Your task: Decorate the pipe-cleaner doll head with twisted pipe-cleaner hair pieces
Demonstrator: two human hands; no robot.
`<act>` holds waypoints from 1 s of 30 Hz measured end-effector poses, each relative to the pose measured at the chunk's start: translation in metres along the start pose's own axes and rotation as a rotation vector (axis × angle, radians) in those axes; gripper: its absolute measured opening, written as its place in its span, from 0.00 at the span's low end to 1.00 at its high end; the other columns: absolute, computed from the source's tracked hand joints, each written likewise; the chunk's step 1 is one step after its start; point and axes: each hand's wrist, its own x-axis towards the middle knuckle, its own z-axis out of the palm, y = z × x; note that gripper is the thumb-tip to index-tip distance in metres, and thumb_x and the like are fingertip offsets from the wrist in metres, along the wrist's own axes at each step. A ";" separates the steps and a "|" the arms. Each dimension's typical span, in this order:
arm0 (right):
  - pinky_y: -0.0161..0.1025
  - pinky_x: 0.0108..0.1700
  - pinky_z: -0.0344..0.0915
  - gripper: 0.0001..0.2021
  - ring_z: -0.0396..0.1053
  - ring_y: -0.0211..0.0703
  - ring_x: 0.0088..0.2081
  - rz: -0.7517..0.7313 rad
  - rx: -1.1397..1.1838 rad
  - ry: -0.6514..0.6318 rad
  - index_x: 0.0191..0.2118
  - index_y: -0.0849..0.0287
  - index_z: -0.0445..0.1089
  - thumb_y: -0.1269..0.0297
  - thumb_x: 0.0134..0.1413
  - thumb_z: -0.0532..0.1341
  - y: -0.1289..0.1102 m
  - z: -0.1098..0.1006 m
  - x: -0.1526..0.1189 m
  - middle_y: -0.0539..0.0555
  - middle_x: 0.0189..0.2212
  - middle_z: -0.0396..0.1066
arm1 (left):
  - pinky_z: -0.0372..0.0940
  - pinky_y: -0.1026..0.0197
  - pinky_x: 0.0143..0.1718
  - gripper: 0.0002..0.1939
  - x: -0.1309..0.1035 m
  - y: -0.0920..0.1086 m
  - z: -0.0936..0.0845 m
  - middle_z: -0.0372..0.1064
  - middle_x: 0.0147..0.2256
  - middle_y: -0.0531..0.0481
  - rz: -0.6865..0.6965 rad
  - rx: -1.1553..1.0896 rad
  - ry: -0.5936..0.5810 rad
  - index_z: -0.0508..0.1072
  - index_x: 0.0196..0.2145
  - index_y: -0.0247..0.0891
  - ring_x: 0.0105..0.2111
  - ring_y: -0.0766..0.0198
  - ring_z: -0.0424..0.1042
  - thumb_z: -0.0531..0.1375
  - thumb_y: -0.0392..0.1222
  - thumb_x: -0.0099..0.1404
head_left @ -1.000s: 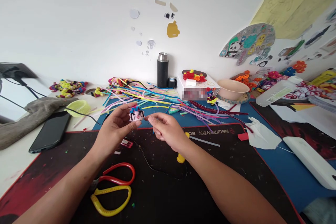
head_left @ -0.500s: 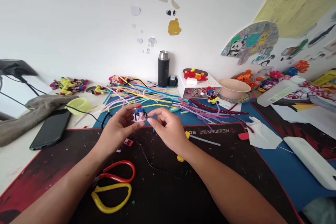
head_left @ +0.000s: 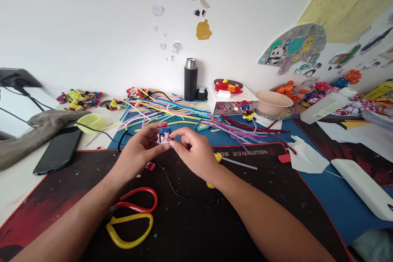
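A small doll head [head_left: 164,136] of pink fuzzy wire, with a drawn-on face, dark sides and blue and red on top, is held above the dark mat. My left hand [head_left: 138,144] grips it from the left between thumb and fingers. The thumb and forefinger of my right hand [head_left: 196,149] are pinched together against its right side, their tips touching the face. Below my hands lies a pair of scissors [head_left: 149,229] with one red and one yellow handle. Yellow pieces [head_left: 218,156] lie partly hidden by my right wrist.
Many pastel pipe cleaners [head_left: 172,108] spread across the back of the table. Behind them stand a black flask [head_left: 190,80], a white box [head_left: 219,99] and a beige bowl [head_left: 273,102]. A phone [head_left: 58,149] and driftwood [head_left: 46,125] lie left, a white power bank [head_left: 362,188] right.
My right fingertips have shifted slightly left, from the edge of the doll head onto its face. The head is turned a little. My left hand keeps its hold.
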 end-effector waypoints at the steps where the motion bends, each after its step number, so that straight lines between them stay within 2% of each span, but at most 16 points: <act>1: 0.39 0.32 0.52 0.08 0.57 0.38 0.24 -0.004 -0.002 0.002 0.48 0.54 0.77 0.59 0.69 0.64 0.000 0.000 0.000 0.42 0.21 0.59 | 0.73 0.49 0.54 0.34 0.000 0.000 0.000 0.79 0.53 0.44 -0.002 -0.002 -0.001 0.78 0.58 0.47 0.52 0.48 0.75 0.78 0.56 0.57; 8: 0.38 0.30 0.51 0.07 0.56 0.37 0.23 -0.062 -0.032 0.044 0.47 0.55 0.78 0.61 0.68 0.64 0.002 0.003 0.000 0.41 0.20 0.57 | 0.74 0.48 0.54 0.34 0.000 0.001 0.000 0.79 0.53 0.43 -0.004 0.019 -0.017 0.77 0.58 0.46 0.52 0.47 0.75 0.78 0.57 0.58; 18: 0.37 0.30 0.51 0.08 0.57 0.36 0.22 -0.060 -0.050 0.040 0.47 0.56 0.78 0.62 0.67 0.64 0.001 0.003 0.000 0.40 0.20 0.57 | 0.73 0.47 0.55 0.34 0.000 0.000 -0.001 0.79 0.53 0.43 -0.015 -0.001 -0.012 0.77 0.58 0.46 0.53 0.47 0.75 0.78 0.56 0.57; 30: 0.38 0.29 0.51 0.07 0.56 0.36 0.22 -0.075 -0.051 0.032 0.47 0.55 0.78 0.62 0.68 0.64 0.002 0.002 0.000 0.41 0.20 0.58 | 0.73 0.55 0.49 0.32 0.000 -0.001 -0.002 0.78 0.50 0.47 -0.033 -0.088 -0.019 0.79 0.57 0.47 0.50 0.52 0.74 0.80 0.50 0.56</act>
